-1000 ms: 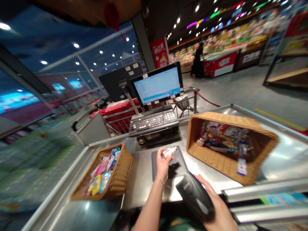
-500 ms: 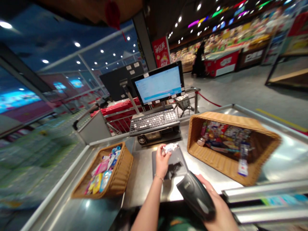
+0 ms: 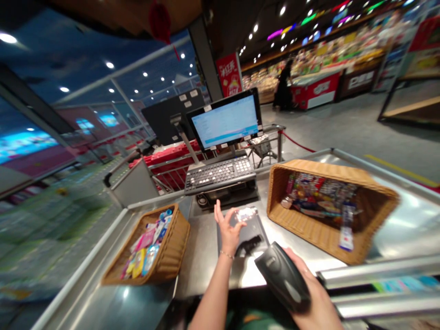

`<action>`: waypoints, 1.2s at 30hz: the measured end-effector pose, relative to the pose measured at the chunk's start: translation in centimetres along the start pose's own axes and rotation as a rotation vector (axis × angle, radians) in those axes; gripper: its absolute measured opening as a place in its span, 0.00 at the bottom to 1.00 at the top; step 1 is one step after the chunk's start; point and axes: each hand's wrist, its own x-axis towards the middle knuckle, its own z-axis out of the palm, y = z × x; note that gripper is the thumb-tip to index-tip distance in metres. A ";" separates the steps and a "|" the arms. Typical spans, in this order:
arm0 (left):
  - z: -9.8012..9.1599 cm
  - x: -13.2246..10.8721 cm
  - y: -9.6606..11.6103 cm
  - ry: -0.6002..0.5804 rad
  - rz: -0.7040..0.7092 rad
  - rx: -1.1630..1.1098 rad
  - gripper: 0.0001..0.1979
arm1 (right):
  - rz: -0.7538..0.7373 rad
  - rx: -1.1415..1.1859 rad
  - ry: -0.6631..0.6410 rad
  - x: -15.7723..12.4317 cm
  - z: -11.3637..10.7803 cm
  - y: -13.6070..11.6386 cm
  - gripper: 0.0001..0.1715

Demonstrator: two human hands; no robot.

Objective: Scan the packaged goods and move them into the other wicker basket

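Note:
My left hand (image 3: 228, 231) reaches over the grey flat plate (image 3: 222, 238) set in the counter. Its fingers are spread, with thumb and index finger apart beside a small shiny silvery packet (image 3: 246, 213). Whether a fingertip still touches the packet, I cannot tell. The packet lies at the far part of the plate; its print is too bright to read. My right hand (image 3: 314, 291) is wrapped round a black handheld barcode scanner (image 3: 283, 277), whose head points up and left towards the plate. A dark reflection of the scanner shows on the plate.
A wicker basket (image 3: 182, 238) of colourful packaged goods stands at left. A larger wicker basket (image 3: 381, 201) with several wrapped snacks stands at right. Behind the plate are a keyboard (image 3: 220, 174) and a lit monitor (image 3: 227, 121). A person in dark clothes (image 3: 284, 87) stands far off.
My left hand's fingers have spread from a pinch at the silvery packet, the outer ones now stretched up. The packet stays on the plate. The scanner has shifted slightly to the right.

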 end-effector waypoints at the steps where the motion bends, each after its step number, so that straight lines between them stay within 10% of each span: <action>1: 0.0 0.1 -0.1 0.008 -0.023 -0.025 0.17 | 0.011 0.002 -0.002 0.0 -0.1 -0.1 0.21; 36: -1.9 1.6 -0.9 0.115 -0.047 -0.069 0.17 | 0.127 0.017 -0.107 0.3 0.1 -1.1 0.27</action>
